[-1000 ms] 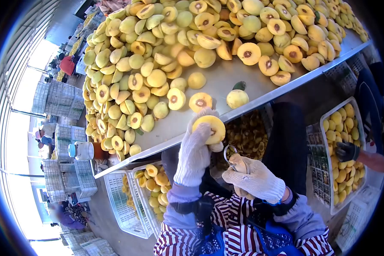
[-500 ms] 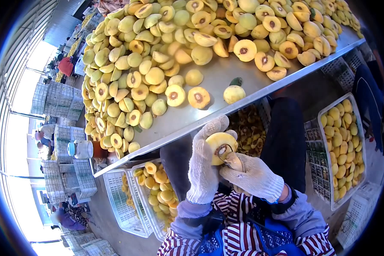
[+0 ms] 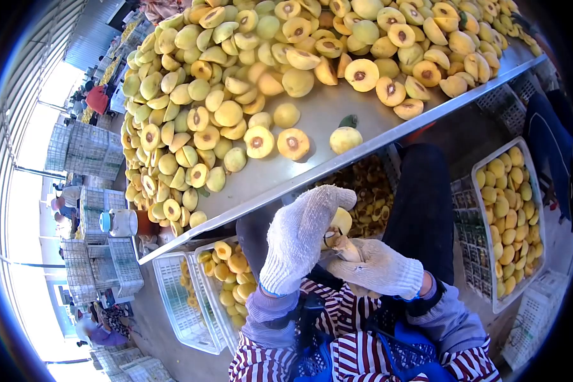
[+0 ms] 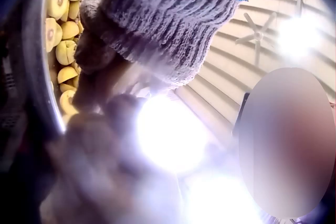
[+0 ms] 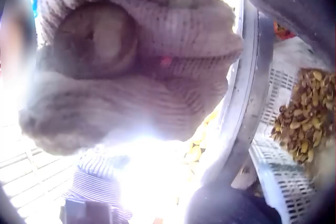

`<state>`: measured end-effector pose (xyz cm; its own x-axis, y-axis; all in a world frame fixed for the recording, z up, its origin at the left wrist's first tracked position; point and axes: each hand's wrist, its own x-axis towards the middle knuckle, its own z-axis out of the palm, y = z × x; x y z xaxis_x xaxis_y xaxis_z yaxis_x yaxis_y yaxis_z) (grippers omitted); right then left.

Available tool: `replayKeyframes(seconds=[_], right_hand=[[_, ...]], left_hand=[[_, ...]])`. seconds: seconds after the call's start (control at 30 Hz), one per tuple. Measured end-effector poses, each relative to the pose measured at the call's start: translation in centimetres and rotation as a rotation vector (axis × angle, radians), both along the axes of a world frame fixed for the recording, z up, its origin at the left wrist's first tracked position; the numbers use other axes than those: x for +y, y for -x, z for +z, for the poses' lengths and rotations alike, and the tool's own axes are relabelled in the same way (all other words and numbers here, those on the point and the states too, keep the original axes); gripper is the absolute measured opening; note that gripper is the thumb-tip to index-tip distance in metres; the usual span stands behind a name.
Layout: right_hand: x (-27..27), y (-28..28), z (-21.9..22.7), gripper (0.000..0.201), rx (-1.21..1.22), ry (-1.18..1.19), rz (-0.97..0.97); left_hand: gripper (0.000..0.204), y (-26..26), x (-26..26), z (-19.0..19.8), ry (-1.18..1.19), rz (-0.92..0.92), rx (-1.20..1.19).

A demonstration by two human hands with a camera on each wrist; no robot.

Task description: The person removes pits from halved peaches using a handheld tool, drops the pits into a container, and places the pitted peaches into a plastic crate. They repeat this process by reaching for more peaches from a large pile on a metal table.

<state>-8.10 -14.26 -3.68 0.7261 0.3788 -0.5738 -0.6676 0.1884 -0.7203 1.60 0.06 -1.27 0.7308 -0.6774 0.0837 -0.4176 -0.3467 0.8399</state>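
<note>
In the head view the gloved left hand (image 3: 302,239) curls over a yellow fruit half (image 3: 342,221), its back toward the camera and covering most of the fruit. The gloved right hand (image 3: 382,267) grips the wooden handle (image 3: 347,248) of a metal ring tool, whose ring (image 3: 330,238) meets the fruit; how deep it sits is hidden. The right wrist view has the glove (image 5: 178,40) wrapped round the round handle end (image 5: 97,40). A ribbed cuff (image 4: 163,24) fills the top of the left wrist view, with blurred shapes below.
Halved fruit (image 3: 229,113) is heaped on a metal table (image 3: 325,159) beyond its raised edge. Under that edge, a crate holds brown-yellow scraps (image 3: 369,184). White crates of fruit stand at left (image 3: 213,286) and right (image 3: 528,280). A lidded jug (image 3: 122,222) is by the table's left corner.
The fruit half moved from near the table edge down to the ring tool. The left hand then turned over it, hiding its cut face. Another person's dark-gloved hand left the right crate.
</note>
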Motion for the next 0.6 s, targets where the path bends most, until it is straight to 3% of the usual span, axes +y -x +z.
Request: replayKeyframes(seconds=[0.03,0.07,0.2,0.3,0.33,0.43,0.47,0.6], right_hand=[[-0.3,-0.2,0.1,0.026,0.013,-0.005,0.038],[-0.6,-0.4,0.3,0.026,0.029,-0.011,0.075],[-1.0,0.3,-1.5,0.027,0.034,-0.215,0.103],[-0.6,0.0,-1.1,0.027,0.097,-0.113,0.14],[-0.6,0.0,-1.1,0.028,0.112,-0.148,0.126],[-0.9,0.0,-1.1,0.028,0.132,-0.184,0.06],[-0.9,0.1,-0.8,0.029,0.13,-0.152,0.03],[0.8,0.3,-1.6,0.029,0.004,-0.006,-0.189]], left_hand=[[0.027,-0.1,-0.1,0.1,0.003,-0.012,0.009],[0.027,0.8,-0.3,0.0,0.163,0.097,0.235],[0.027,2.9,-0.5,-2.8,0.454,0.315,0.263],[0.036,0.2,0.0,-1.1,0.058,-0.002,0.06],[0.045,0.1,-0.3,-0.5,0.085,0.132,0.646],[0.05,0.1,0.0,-1.8,0.385,-0.004,0.575],[0.05,0.9,-0.1,-2.1,0.526,0.053,0.735],[0.046,3.3,-0.9,-2.9,0.627,0.342,0.722]])
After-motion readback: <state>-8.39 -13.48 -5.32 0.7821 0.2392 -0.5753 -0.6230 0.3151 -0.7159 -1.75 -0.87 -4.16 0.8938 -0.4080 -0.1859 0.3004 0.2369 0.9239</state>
